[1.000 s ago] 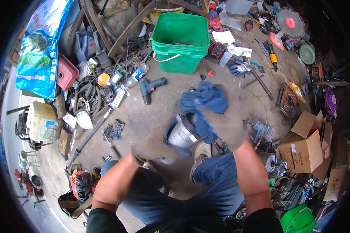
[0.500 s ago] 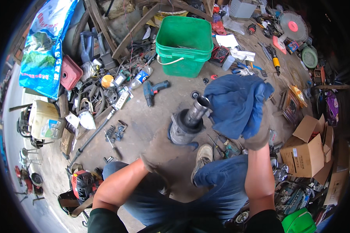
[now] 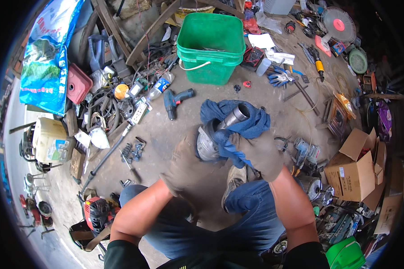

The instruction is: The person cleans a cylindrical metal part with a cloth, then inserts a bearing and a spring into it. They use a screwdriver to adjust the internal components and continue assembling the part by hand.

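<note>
A grey metal machine part (image 3: 206, 145) with a smooth tube (image 3: 232, 118) rising from it is held over the floor between my knees, tilted to the right. My left hand (image 3: 182, 162), in a brown work glove, grips its left side. My right hand (image 3: 263, 156), gloved too, is closed on a blue cloth (image 3: 256, 123) and presses part of it against the right of the part. The rest of the cloth lies bunched behind and around the tube. Both hands' fingertips are partly hidden.
Ahead stands a green bucket (image 3: 211, 69) with a cordless drill (image 3: 173, 104) lying left of it. Springs and small metal pieces (image 3: 132, 152) lie left of my hands. An open cardboard box (image 3: 352, 175) is at the right, and a blue-and-white glove (image 3: 279, 77) lies beyond.
My right hand has brought the cloth left and down onto the metal part, where it was spread out to the right before. The tube now leans further right.
</note>
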Demonstrator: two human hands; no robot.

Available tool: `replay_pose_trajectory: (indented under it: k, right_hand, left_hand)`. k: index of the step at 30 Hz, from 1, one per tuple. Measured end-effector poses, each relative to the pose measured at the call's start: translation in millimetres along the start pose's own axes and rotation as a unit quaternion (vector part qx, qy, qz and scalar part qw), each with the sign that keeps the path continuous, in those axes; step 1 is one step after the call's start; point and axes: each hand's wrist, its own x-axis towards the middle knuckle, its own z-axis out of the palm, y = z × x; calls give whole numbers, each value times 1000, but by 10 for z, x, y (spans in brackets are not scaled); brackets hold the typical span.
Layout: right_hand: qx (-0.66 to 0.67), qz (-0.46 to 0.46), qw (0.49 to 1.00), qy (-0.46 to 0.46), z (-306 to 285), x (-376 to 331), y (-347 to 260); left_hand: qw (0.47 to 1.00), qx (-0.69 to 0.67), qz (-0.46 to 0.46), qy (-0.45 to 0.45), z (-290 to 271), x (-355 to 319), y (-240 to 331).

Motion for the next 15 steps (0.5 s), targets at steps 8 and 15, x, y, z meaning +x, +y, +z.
replay_pose_trajectory:
  k: [8,15]
  right_hand:
    - [82,123,987,58,-293,-66,-97]
    - [-31,-18,999,16,-258,2,-181]
  left_hand:
    - [937,-248,-25,-246,-310,-1,-165]
    - [973,-121,-25,-193,-265,38,-65]
